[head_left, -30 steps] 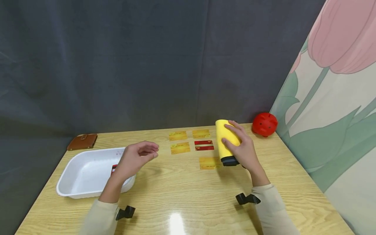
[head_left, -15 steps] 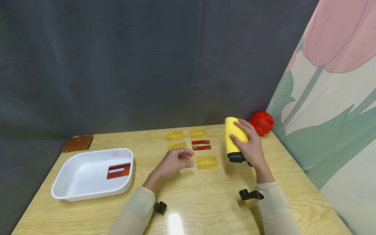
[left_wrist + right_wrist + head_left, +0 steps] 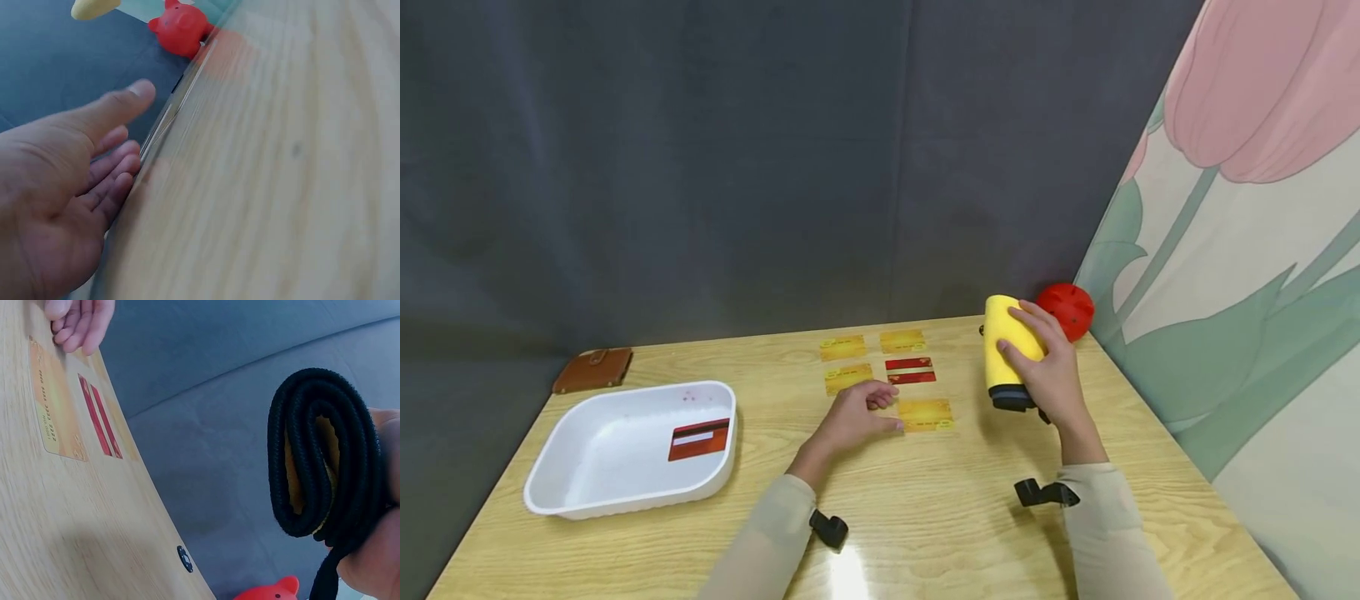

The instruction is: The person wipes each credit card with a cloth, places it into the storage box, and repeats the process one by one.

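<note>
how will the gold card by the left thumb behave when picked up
The gold card looks thin and numbered like a bank card, so probably light and stiff. Lying flat on the table, it may be hard to pinch. The table's glossy reflection suggests it could slide if pushed.

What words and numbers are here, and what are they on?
"3333 2222": end of the number on the yellow card nearest the left hand; the rest is too blurred.
Other yellow cards: print too small to read.
Gold-striped red card and red card in white tray: nothing readable.
Black disc: unclear.
</note>
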Demonstrator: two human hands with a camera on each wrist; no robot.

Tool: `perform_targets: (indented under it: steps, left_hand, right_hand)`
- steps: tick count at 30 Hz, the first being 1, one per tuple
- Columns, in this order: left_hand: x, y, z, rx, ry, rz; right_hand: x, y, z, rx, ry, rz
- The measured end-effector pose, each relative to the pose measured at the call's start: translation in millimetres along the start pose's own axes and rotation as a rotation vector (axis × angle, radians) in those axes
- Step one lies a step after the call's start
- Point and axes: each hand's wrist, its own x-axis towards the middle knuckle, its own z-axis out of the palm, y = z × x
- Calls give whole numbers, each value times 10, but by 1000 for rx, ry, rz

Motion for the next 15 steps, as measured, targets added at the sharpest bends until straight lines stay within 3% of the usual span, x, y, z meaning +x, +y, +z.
perform_targets:
  steps: [7,15]
  left_hand:
    - [43,-37,55,97,2,49]
    - [50,-5,91,216,-22,17]
  right_hand:
    - [11,-18,-31,-8,9,12]
    - [9,22,-39,-17,13,13]
